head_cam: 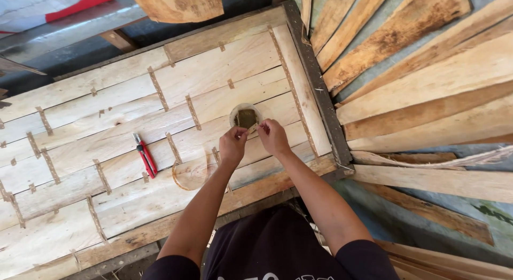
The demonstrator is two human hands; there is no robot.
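Both my hands meet just below a small round cup (245,117) of brownish stuff that stands on a sheet of joined pale wood veneer (123,125). My left hand (233,144) and my right hand (272,136) pinch a short strip of brown tape (252,129) between their fingertips, right at the cup's near rim. The veneer strips are held together by several brown tape pieces.
A red-handled cutter (145,157) lies on the veneer to the left of my hands. A curved brown ring mark (189,175) shows beside my left forearm. The dark table edge (320,93) runs on the right; beyond it lie loose veneer boards (427,82).
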